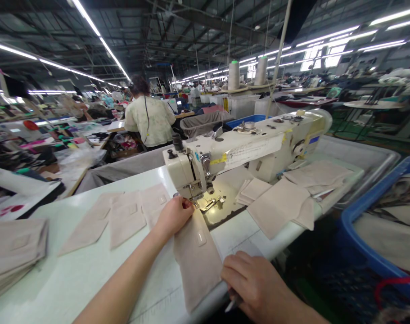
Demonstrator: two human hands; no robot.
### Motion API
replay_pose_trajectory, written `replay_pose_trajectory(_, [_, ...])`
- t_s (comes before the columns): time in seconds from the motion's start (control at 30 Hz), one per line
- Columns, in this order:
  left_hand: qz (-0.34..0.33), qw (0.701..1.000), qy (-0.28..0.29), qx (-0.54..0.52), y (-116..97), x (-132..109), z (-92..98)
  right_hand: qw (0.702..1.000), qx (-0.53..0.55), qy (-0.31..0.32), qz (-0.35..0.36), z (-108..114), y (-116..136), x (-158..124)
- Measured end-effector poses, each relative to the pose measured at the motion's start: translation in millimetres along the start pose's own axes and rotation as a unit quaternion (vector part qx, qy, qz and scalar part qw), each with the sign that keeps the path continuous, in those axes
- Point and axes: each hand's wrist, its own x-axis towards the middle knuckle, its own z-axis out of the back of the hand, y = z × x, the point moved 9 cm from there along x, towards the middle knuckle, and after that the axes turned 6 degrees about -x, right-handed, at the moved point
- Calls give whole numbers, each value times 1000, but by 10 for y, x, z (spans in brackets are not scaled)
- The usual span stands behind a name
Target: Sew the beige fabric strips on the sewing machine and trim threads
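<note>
A beige fabric panel with a small stitched label patch lies on the table, its upper end by the needle area of a white sewing machine. My left hand is at that upper end, beside the presser foot, fingers curled in a pinch; what is between the fingertips is hidden. Near the table's front edge, my right hand is closed around a small metal tool. Only its pointed end shows below the fingers, and the hand is just right of the panel's lower corner.
Similar labelled panels lie to the left, with a folded stack farther out. Plain beige pieces rest right of the needle. A blue basket stands at the right. Thread cones rise behind; a person is beyond the machine.
</note>
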Motion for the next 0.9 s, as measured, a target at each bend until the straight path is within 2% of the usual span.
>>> replay_pose_trajectory(0.33, [-21,1000,-8,13,-3,12,13,999,0,38,-14,5,-18,64])
replay_pose_trajectory(0.43, [-42,999,-28,18,89,2,113,998,8,49,-25,22,-35,66])
replay_pose_trajectory(0.53, [-41,997,-62,35,244,-88,293,998,16,60,-25,26,-30,46])
replay_pose_trajectory(0.6, [-46,993,-94,63,264,-258,407,998,16,68,-10,13,-5,18])
replay_pose_trajectory(0.63, [-65,989,-109,79,209,-385,436,997,13,71,-2,3,6,1])
replay_pose_trajectory(0.67, [-112,981,-125,100,80,-548,438,997,10,72,4,-6,13,-18])
replay_pose_trajectory(0.7, [-181,969,-124,112,-98,-741,380,997,9,74,9,-16,19,-35])
replay_pose_trajectory(0.73, [-255,956,-100,105,-283,-954,265,997,10,73,12,-24,19,-50])
replay_pose_trajectory(0.8, [-382,921,-19,80,-587,-1391,-45,997,16,70,14,-31,12,-71])
replay_pose_trajectory(0.83, [-423,902,-10,81,-685,-1576,-155,997,20,67,13,-28,6,-76])
replay_pose_trajectory(0.87, [-451,888,-25,89,-746,-1717,-224,998,24,62,13,-21,2,-77])
replay_pose_trajectory(0.9, [-459,882,-26,105,-763,-1797,-306,998,28,58,13,-13,-3,-76])
